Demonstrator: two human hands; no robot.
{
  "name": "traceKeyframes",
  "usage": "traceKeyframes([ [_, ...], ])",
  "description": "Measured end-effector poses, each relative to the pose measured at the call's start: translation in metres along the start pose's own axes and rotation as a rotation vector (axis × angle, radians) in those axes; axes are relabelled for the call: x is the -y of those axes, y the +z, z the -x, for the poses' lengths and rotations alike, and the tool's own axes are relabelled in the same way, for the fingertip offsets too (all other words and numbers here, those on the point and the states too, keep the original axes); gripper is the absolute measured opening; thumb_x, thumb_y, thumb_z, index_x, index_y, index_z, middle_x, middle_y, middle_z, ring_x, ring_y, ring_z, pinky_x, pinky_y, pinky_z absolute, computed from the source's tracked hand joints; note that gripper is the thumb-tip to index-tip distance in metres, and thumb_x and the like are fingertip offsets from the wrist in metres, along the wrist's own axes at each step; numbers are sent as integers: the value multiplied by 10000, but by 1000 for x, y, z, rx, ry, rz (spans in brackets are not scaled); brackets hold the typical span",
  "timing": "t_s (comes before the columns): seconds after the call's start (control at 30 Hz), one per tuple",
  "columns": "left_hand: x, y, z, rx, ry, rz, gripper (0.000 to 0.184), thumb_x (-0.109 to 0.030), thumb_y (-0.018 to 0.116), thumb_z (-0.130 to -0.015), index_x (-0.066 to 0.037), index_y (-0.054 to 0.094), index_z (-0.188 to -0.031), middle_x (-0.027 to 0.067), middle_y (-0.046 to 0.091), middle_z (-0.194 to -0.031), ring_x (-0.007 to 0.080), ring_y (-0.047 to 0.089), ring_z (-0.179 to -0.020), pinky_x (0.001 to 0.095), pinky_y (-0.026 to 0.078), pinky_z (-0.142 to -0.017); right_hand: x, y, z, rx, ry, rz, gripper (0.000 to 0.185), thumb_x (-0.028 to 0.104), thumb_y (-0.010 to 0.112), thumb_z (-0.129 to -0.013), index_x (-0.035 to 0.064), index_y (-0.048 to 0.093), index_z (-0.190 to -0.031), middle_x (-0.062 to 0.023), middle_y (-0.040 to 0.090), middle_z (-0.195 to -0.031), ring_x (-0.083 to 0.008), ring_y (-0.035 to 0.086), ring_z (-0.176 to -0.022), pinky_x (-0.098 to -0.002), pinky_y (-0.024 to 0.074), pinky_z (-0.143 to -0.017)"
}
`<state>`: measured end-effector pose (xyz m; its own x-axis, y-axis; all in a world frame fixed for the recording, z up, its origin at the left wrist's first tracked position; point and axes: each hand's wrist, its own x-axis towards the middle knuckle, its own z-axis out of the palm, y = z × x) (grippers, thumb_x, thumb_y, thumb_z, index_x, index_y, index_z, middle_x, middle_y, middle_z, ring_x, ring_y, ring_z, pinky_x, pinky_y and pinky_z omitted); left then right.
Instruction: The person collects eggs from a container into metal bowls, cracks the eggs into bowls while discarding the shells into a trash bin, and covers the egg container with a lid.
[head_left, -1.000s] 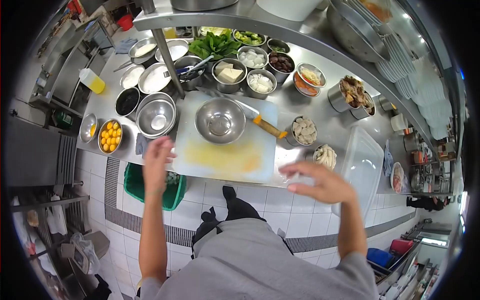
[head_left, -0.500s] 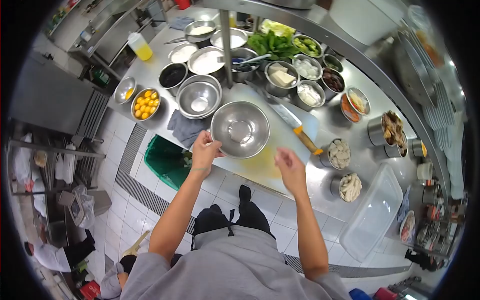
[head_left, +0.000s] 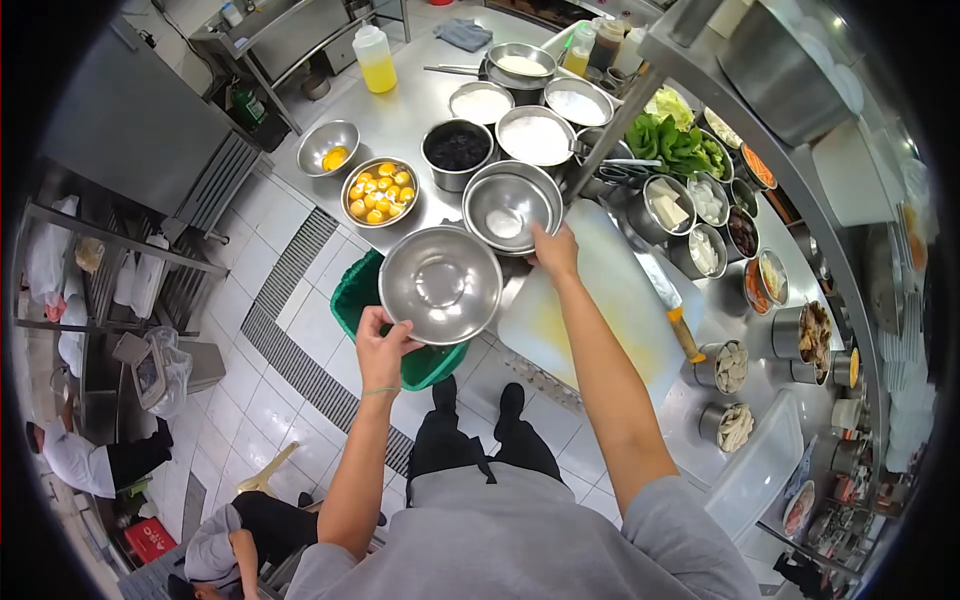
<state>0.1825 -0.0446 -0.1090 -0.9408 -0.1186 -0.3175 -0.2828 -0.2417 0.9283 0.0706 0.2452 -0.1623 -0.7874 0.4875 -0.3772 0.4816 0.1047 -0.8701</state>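
My left hand [head_left: 383, 342] pinches the near left rim of an empty steel mixing bowl [head_left: 440, 285], tilted a little above the table's edge and a green bin [head_left: 352, 290]. At the rim of a stack of steel bowls [head_left: 512, 205], my right hand [head_left: 555, 252] has its thumb and fingers closed on the right side; part of the fingers is hidden. Left of the stack stand a steel bowl of egg yolks [head_left: 380, 193] and a smaller bowl with a little yolk [head_left: 328, 150]. Under my right forearm lies a yellow-stained white cutting board [head_left: 590, 290].
A knife [head_left: 660, 285] with a yellow handle lies along the board's right edge. Behind are a pot of dark contents [head_left: 457, 150], bowls of white powder [head_left: 537, 136] and a yellow squeeze bottle [head_left: 375, 62]. A metal shelf post [head_left: 615, 130] rises close by. Another person [head_left: 225, 540] sits at lower left.
The view has turned left. My left hand has carried the mixing bowl leftward off the cutting board, over the green bin. My right hand has gone from above the board to the stacked bowls.
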Motion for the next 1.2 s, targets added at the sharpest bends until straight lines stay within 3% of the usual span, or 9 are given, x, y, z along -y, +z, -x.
traceKeyframes([
  [0.23, -18, -29, -53, 30, -37, -91, 158, 45, 588, -802, -26, 484, -897, 75, 550, -937, 167, 649, -739, 294, 620, -619, 3, -21, 38, -106, 6, -316, 267, 76, 599, -831, -76, 618, -1049, -168, 681, -890, -227, 693, -682, -310, 588, -482],
  [0.5, 28, 91, -131, 313, -145, -23, 170, -78, 612, -876, -20, 537, -1018, 76, 559, -964, 185, 627, -729, 308, 594, -670, 49, -49, 72, -197, -88, -262, 330, 109, 624, -838, -106, 578, -1084, -176, 679, -868, -205, 688, -666, -284, 570, -475],
  [0.6, 47, 106, -133, 204, -262, 13, 368, -318, 518, -971, -17, 517, -1182, 133, 537, -1124, 301, 655, -898, 399, 569, -744, 10, -11, 43, -264, -149, -195, 471, 156, 646, -862, -53, 482, -1251, -185, 666, -949, -217, 690, -681, -325, 577, -470],
  [0.73, 44, 102, -113, 212, -270, 125, 629, -613, 388, -965, -83, 435, -1302, 163, 484, -1225, 311, 597, -1008, 450, 529, -803, 1, 15, 61, -468, -234, 405, 627, 393, 633, -889, 37, 380, -1338, -261, 625, -1048, -457, 616, -987, -520, 478, -838],
  [0.77, 42, 103, -111, 288, -242, 97, 659, -630, 386, -962, -101, 406, -1355, 163, 485, -1234, 308, 598, -1008, 435, 527, -803, 6, 13, 72, -483, -231, 408, 600, 391, 626, -896, 40, 401, -1327, -235, 624, -1051, -437, 624, -968, -507, 485, -812],
  [0.9, 51, 91, -126, 248, 51, -256, 509, -457, 432, -992, -39, 533, -1265, 124, 567, -1152, 227, 593, -975, 349, 495, -820, -12, -8, 123, -440, -300, 391, 534, 372, 622, -910, 44, 461, -1300, -177, 613, -1091, -366, 643, -870, -444, 503, -744],
  [1.03, 82, 63, -128, 180, 436, -591, 300, -183, 594, -939, -3, 581, -1179, 102, 595, -1095, 193, 574, -943, 324, 472, -841, -78, -29, 223, -447, -434, 244, 440, 340, 665, -901, 77, 562, -1238, -109, 649, -866, -249, 634, -668, -365, 504, -627],
  [1.13, 63, 62, -78, 333, 387, -535, 278, -149, 610, -943, 18, 565, -1161, 111, 589, -1102, 190, 567, -939, 310, 467, -843, -164, -89, 303, -641, 19, 182, 309, 311, 644, -929, 91, 631, -1146, -66, 580, -649, -161, 580, -593, -337, 489, -579],
  [1.2, 78, 49, -53, 406, 386, -504, 296, -185, 610, -956, 6, 554, -1176, 69, 597, -1053, 157, 567, -916, 266, 462, -807, -259, -162, 341, -872, 142, -82, 251, 321, 575, -974, 85, 630, -1040, -8, 587, -702, -120, 548, -587, -265, 461, -537],
])
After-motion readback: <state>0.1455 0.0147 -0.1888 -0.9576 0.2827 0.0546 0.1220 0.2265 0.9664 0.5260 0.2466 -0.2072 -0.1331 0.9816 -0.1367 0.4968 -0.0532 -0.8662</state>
